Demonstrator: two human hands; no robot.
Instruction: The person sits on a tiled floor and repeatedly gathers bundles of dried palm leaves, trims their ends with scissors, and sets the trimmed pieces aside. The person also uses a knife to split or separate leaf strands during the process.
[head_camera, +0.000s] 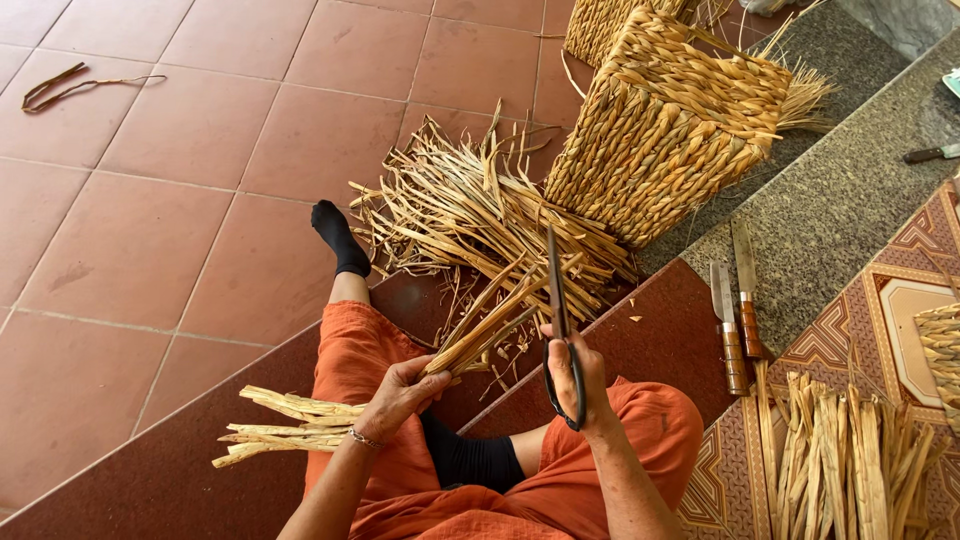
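Head view: my left hand (400, 392) grips a reed bundle (470, 345) across my lap; my right hand (578, 372) holds shears (560, 330), blades shut, just right of its tips. Trimming step, I judge; next needs blades opened.

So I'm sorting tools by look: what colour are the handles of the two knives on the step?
Reddish-brown wood, on both knives, seen in the head view.
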